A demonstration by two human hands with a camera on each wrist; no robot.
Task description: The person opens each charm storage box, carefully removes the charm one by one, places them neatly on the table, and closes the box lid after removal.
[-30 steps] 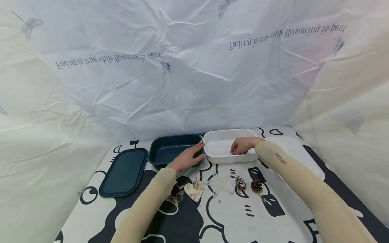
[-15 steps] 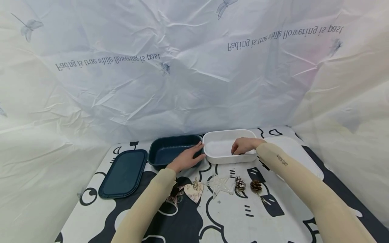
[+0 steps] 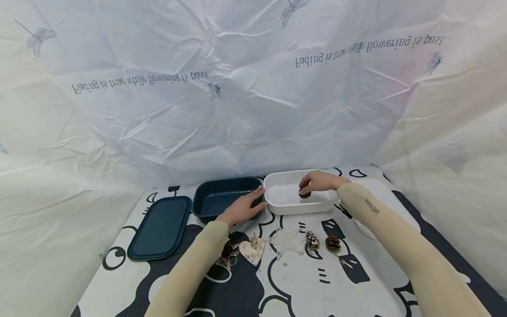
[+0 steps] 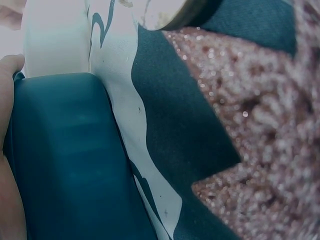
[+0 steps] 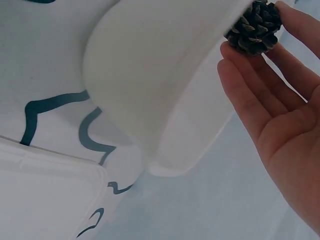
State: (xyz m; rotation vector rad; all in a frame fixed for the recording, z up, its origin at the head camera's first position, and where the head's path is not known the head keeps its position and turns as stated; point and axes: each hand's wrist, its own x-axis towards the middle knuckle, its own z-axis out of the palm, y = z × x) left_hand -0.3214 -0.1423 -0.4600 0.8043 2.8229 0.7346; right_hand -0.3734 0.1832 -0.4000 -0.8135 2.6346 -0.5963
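My right hand [image 3: 319,181] pinches a dark brown pinecone [image 5: 255,29] between thumb and fingertips, over the inside of the white bin [image 3: 281,208]. In the right wrist view the bin's rim partly covers the pinecone. My left hand [image 3: 242,207], its fingers fairly straight, rests where the dark teal bin [image 3: 206,182] meets the white one. The left wrist view shows the teal bin's side [image 4: 75,155] under those fingers, with a glittery pinkish piece [image 4: 270,120] close to the camera.
On the patterned cloth in front lie a wooden heart [image 3: 251,251], a white star [image 3: 285,241], a frosted pinecone [image 3: 312,240], a brown pinecone with a stem [image 3: 333,243] and a pink star [image 3: 225,260]. A teal lid [image 3: 162,226] lies left, a white lid [image 3: 384,198] right.
My right hand has risen from low in the white bin, bringing the pinecone into sight between its fingers. The left hand stays on the bins' edge.
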